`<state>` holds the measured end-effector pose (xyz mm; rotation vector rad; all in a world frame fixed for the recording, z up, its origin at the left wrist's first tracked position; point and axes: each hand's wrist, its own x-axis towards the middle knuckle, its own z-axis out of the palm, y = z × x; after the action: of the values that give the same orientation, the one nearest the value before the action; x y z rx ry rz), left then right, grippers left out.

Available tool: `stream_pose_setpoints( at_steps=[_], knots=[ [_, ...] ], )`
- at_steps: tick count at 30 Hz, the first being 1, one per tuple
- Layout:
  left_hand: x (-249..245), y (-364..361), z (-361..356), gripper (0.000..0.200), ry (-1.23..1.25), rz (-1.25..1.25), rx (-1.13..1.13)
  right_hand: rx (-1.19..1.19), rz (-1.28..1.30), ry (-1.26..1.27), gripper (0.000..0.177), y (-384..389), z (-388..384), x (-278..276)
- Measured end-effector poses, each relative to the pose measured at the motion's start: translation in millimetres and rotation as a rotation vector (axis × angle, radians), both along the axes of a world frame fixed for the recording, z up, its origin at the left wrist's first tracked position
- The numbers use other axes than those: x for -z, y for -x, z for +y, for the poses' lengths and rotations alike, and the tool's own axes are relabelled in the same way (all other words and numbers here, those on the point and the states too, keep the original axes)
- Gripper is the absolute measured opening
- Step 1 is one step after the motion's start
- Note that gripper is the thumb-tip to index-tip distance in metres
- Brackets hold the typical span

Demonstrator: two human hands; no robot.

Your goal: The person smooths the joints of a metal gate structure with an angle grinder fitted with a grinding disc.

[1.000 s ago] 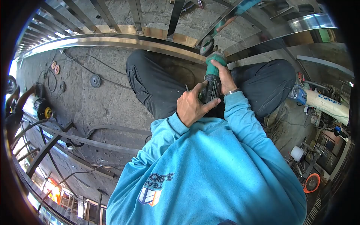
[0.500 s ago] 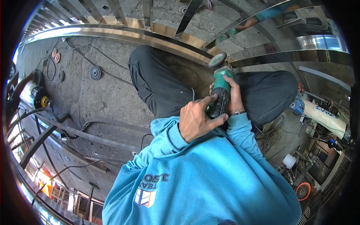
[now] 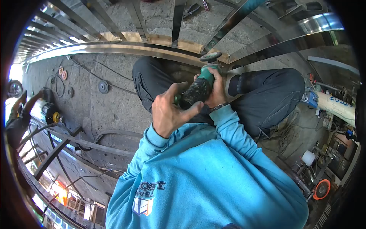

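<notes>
A green and black angle grinder slants over my lap, its disc pointing away from me near the lower rail of a shiny metal frame. My right hand is wrapped round the grinder's body from the right, thumb along the green housing. At the black rear end, my left hand cups the handle, with forefinger and thumb spread to either side of it; its other fingers are hidden behind the tool.
Loose discs and a cable lie on the concrete floor at left. Metal bars stand nearby. Pliers lie beyond the frame. At right are a cream cylinder and an orange-rimmed wheel.
The grinder and both hands have shifted left and slightly up in view. The disc now shows flatter, and my left forefinger has moved from atop the handle to its side.
</notes>
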<state>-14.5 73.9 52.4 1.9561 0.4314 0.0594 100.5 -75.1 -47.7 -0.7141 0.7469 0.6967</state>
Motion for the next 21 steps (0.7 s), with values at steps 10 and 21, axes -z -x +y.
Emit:
stream_pose_setpoints(
  at_steps=[10,21],
  knots=[
    [7.7,1.3,18.7,0.072,-0.436,0.054,0.07,0.163,0.029,-0.037,0.042,4.0,37.5,8.6],
    [37.8,-12.9,56.5,0.068,-0.281,-0.024,0.157,0.242,0.04,-0.048,0.037,4.3,45.9,32.4]
  ],
)
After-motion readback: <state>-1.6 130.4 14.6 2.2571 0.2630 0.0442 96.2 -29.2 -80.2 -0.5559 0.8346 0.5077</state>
